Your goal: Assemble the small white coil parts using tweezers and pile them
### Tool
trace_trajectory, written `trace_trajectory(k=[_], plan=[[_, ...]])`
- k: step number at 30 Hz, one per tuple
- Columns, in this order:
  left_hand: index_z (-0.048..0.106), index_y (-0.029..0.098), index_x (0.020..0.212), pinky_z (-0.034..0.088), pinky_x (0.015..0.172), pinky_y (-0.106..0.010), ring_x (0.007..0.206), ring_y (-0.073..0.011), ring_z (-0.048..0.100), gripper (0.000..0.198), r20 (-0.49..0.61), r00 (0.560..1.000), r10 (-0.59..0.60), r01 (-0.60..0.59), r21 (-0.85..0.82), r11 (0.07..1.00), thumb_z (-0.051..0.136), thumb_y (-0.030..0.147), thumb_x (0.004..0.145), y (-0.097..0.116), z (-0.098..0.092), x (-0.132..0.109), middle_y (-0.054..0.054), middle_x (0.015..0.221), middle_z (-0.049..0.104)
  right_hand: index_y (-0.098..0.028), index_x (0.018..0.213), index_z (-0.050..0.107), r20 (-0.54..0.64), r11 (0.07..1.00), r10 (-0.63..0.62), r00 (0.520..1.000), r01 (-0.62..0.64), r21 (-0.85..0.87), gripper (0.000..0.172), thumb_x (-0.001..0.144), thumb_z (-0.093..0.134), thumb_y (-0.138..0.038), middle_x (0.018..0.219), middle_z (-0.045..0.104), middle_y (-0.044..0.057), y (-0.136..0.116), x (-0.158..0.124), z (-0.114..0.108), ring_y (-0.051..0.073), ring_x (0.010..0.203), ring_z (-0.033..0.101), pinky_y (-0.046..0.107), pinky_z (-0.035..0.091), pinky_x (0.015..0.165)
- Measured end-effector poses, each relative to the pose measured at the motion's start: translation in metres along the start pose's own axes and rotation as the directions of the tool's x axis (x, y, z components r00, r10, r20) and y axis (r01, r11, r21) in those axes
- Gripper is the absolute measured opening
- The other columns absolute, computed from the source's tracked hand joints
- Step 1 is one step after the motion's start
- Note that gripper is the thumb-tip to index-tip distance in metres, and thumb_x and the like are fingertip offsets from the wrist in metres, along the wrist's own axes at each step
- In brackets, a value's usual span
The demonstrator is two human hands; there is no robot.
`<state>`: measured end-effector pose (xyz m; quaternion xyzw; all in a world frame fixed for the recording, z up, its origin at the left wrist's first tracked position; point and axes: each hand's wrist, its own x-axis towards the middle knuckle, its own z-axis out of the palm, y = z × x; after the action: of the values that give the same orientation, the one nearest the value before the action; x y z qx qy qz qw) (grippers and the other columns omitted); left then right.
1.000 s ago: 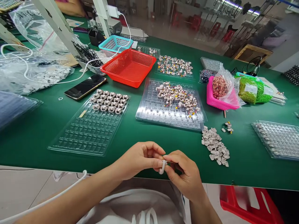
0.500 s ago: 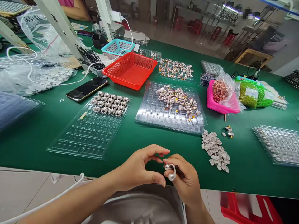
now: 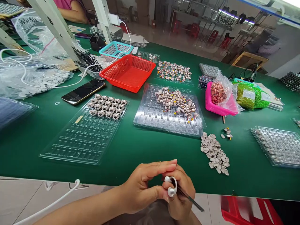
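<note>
A pale C-shaped clip-on earbud with a glossy rounded end sits between my hands at the front table edge. My right hand is closed around it from the right. A dark slim metal tool, like tweezers, also sticks out of that hand toward the lower right. My left hand curves in from the left. Its thumb tip touches the rounded end, and its fingers reach over the right hand's fingers. The inner fingertips are partly hidden.
Left stands a clear tray with rows of earbuds at its top. A tray stack bears loose earbud parts. Small grey covers lie right. Behind are a red basket, a phone and a pink basket.
My left hand has closed in on the earbud, its fingers now over my right hand. Both hands sit slightly lower, and the dark tool now shows below my right hand.
</note>
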<state>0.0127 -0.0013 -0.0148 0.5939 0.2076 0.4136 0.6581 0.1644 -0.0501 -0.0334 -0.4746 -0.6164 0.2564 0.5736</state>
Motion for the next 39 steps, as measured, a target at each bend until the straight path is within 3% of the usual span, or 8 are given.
trace_trajectory(k=[12, 16, 19, 25, 29, 32, 36, 39], plan=[[0.069, 0.035, 0.129, 0.05, 0.108, -0.038, 0.127, -0.0275, 0.064, 0.046, -0.078, 0.997, -0.011, 0.007, -0.046, 0.999, 0.078, 0.021, 0.086, 0.001, -0.006, -0.005, -0.006, 0.133, 0.071, -0.025, 0.098, 0.068, 0.027, 1.0, 0.001, 1.0, -0.002, 0.025, 0.014, 0.098, 0.056, -0.033, 0.078, 0.065, 0.003, -0.001, 0.006, 0.01, 0.019, 0.069, 0.063, 0.031, 0.053, 0.063], [0.066, 0.027, 0.132, 0.048, 0.11, -0.041, 0.128, -0.0284, 0.063, 0.044, -0.037, 0.996, -0.075, 0.08, 0.154, 0.985, 0.073, 0.024, 0.089, 0.009, -0.013, -0.003, -0.012, 0.137, 0.068, -0.024, 0.097, 0.066, 0.134, 1.0, 0.025, 0.991, -0.027, 0.013, 0.008, 0.095, 0.058, -0.024, 0.078, 0.065, 0.002, -0.004, 0.017, 0.003, 0.018, 0.07, 0.063, 0.029, 0.053, 0.063], [0.063, 0.027, 0.132, 0.046, 0.111, -0.043, 0.129, -0.0302, 0.059, 0.051, -0.041, 0.999, 0.023, -0.004, 0.399, 0.917, 0.079, 0.028, 0.083, 0.013, -0.015, -0.002, -0.014, 0.137, 0.066, -0.023, 0.098, 0.066, 0.165, 0.993, 0.015, 0.986, 0.005, -0.118, 0.014, 0.094, 0.056, -0.016, 0.076, 0.066, 0.001, -0.006, 0.024, -0.005, 0.015, 0.065, 0.063, 0.025, 0.052, 0.058], [0.07, 0.022, 0.102, 0.053, 0.074, -0.03, 0.08, -0.0195, 0.063, 0.016, -0.069, 0.972, 0.226, -0.144, 0.587, 0.797, 0.067, 0.014, 0.088, 0.013, -0.013, 0.0, -0.007, 0.086, 0.069, -0.02, 0.117, 0.066, 0.165, 0.892, -0.17, 0.971, 0.223, -0.394, 0.026, 0.093, 0.057, -0.015, 0.089, 0.074, 0.007, 0.001, 0.025, -0.01, 0.018, 0.073, 0.071, 0.028, 0.057, 0.06], [0.071, 0.019, 0.092, 0.051, 0.074, -0.03, 0.078, -0.0195, 0.065, 0.009, -0.197, 0.979, -0.047, 0.128, 0.419, 0.899, 0.063, 0.024, 0.093, 0.021, -0.014, 0.004, -0.007, 0.084, 0.072, -0.019, 0.127, 0.062, 0.17, 0.864, -0.229, 0.959, 0.28, -0.418, 0.038, 0.092, 0.055, -0.008, 0.092, 0.074, 0.008, 0.002, 0.023, -0.01, 0.018, 0.076, 0.072, 0.028, 0.059, 0.062], [0.069, 0.016, 0.085, 0.051, 0.073, -0.029, 0.075, -0.0182, 0.065, 0.02, -0.239, 0.906, -0.349, 0.374, 0.068, 0.925, 0.068, 0.036, 0.09, 0.023, -0.016, 0.009, -0.005, 0.08, 0.073, -0.019, 0.13, 0.061, 0.155, 0.857, -0.242, 0.958, 0.286, -0.428, 0.039, 0.092, 0.058, -0.009, 0.093, 0.074, 0.008, 0.001, 0.021, -0.008, 0.018, 0.075, 0.072, 0.028, 0.058, 0.061], [0.06, 0.015, 0.074, 0.05, 0.062, -0.025, 0.059, -0.0125, 0.06, 0.033, -0.097, 0.829, -0.551, 0.484, -0.368, 0.794, 0.08, 0.041, 0.079, 0.015, -0.016, 0.013, -0.002, 0.066, 0.069, -0.021, 0.132, 0.059, 0.16, 0.892, -0.232, 0.959, 0.276, -0.359, 0.041, 0.093, 0.057, -0.01, 0.095, 0.072, 0.008, 0.001, 0.019, -0.006, 0.018, 0.077, 0.071, 0.028, 0.058, 0.062], [0.057, 0.016, 0.071, 0.049, 0.055, -0.023, 0.053, -0.0105, 0.056, 0.036, -0.03, 0.791, -0.611, 0.516, -0.503, 0.693, 0.084, 0.039, 0.073, 0.011, -0.013, 0.014, 0.0, 0.063, 0.066, -0.021, 0.132, 0.058, 0.189, 0.913, -0.211, 0.959, 0.262, -0.313, 0.041, 0.092, 0.053, -0.01, 0.097, 0.071, 0.008, 0.001, 0.019, -0.006, 0.018, 0.08, 0.071, 0.029, 0.059, 0.063]])
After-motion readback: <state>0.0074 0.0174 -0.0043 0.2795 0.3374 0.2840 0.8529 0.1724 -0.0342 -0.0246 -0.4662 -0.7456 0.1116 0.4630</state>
